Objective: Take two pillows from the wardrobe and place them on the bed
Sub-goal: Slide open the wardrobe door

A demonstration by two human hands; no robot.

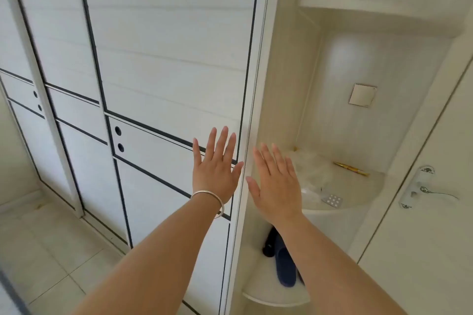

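left hand (216, 163) flat open, empty | right hand (277, 181) same | wardrobe door (166, 71) closed (2 holes)

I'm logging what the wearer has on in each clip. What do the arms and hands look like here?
Both forearms are bare, with no sleeves in view. The left hand has a thin silver bangle around its wrist. The right hand wears nothing: no ring, watch or glove visible on either.

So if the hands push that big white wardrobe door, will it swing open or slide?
The wardrobe door probably slides: its panels overlap and a floor track shows. It looks stiff and flat, so it shouldn't bend. With no handle visible nearby, the flat left hand may slip on the smooth face.
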